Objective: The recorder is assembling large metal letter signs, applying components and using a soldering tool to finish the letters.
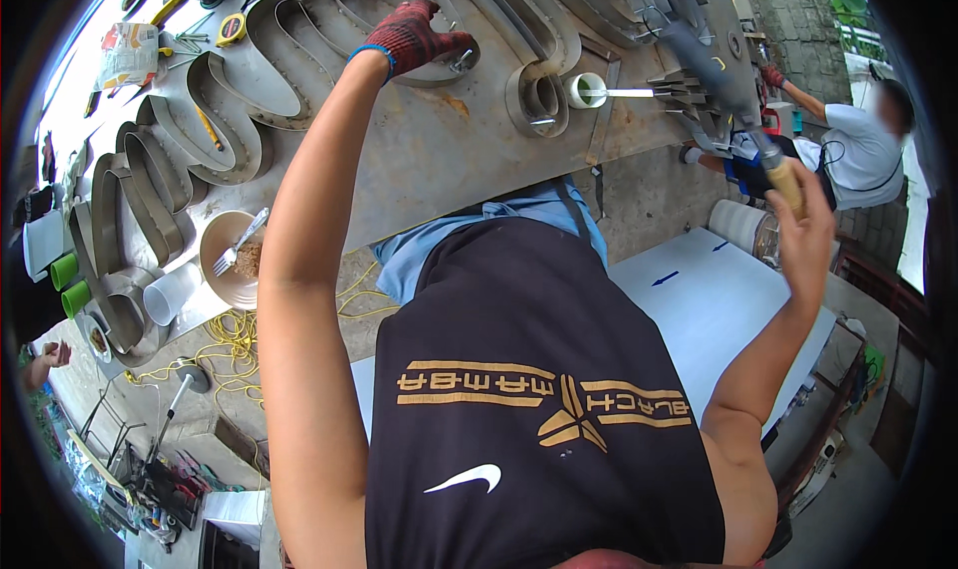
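My left hand (417,42), in a red and black knitted glove, is at the rounded end of a curved metal strip (289,15) standing on edge on the worktable; its fingers are bent over the strip, partly hidden. Small shiny metal bits lie beside the thumb. My bare right hand (804,215) is closed round the handle of a wooden-handled tool (780,178), raised past the table's right side. The tool's long grey end is smeared by motion, so its kind is unclear. Left of it, a white cup (587,91) holds something greenish, with a pale stick across its rim.
More bent metal strips (195,130) cover the metal table (439,160). A bowl with food and a fork (228,260), a clear plastic cup (172,294) and a tape measure (232,30) sit leftward. Yellow cord (235,349) lies below. A co-worker (868,150) sits at the right.
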`<state>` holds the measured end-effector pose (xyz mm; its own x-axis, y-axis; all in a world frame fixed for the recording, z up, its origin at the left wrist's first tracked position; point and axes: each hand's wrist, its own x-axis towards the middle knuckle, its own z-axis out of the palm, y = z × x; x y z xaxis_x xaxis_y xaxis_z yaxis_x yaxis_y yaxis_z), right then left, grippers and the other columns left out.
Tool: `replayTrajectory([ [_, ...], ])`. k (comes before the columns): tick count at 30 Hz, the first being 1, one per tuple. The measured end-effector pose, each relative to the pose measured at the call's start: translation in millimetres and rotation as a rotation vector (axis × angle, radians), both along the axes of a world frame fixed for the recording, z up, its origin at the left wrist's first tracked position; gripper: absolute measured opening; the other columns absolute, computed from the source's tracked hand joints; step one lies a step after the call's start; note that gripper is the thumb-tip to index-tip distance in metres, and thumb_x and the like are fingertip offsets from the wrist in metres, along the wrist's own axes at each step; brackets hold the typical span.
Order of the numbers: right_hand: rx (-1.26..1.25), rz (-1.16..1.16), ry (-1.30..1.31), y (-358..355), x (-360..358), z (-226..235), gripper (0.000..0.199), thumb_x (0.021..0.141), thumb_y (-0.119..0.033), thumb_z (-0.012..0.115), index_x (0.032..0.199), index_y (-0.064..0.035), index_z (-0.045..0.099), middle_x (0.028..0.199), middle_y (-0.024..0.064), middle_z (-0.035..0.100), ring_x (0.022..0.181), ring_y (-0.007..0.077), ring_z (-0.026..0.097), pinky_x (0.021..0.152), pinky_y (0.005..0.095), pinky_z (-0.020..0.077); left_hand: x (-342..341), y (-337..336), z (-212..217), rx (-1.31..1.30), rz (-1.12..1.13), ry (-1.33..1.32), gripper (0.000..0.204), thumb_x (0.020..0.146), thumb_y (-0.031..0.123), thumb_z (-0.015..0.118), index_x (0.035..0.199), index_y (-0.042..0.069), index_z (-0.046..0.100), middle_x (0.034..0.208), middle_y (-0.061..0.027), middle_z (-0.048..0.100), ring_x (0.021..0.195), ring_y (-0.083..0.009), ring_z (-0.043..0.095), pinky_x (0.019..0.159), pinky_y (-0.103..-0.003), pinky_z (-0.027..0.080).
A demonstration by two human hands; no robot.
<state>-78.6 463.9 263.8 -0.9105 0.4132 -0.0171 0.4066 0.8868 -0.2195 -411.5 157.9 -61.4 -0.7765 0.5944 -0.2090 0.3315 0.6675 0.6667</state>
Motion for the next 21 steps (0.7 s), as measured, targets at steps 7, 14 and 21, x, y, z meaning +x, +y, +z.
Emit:
replayTrajectory([
  [7,0.019,0.290,-0.167,-83,-12,-76,0.044,0.093,-0.008,0.069,0.136,-0.0040,0.060,0.107,0.0147,0.063,0.097,0.0379,0.064,0.084,0.0444,0.0511,-11,7,-5,-0.127,-0.099,-0.074,0.111,0.078,0.075,0.073,0.152,-0.002,0.045,0.157,-0.0245,0.045,0.143,-0.0376,0.047,0.119,-0.042,0.040],
  [14,0.071,0.320,-0.217,-108,-29,-94,0.040,0.095,-0.009,0.068,0.134,-0.0041,0.060,0.110,0.0138,0.065,0.099,0.0359,0.066,0.084,0.0464,0.0515,-16,11,-8,-0.171,-0.127,-0.114,0.109,0.077,0.074,0.074,0.150,-0.002,0.048,0.153,-0.0239,0.050,0.136,-0.0383,0.055,0.114,-0.043,0.045],
  [21,0.109,0.349,-0.221,-116,-40,-101,0.040,0.096,-0.010,0.068,0.134,-0.0028,0.060,0.106,0.0142,0.066,0.096,0.0359,0.066,0.082,0.0461,0.0521,-22,13,-18,-0.155,-0.181,-0.059,0.103,0.080,0.066,0.078,0.147,-0.007,0.049,0.146,-0.0288,0.055,0.136,-0.0405,0.054,0.115,-0.042,0.043],
])
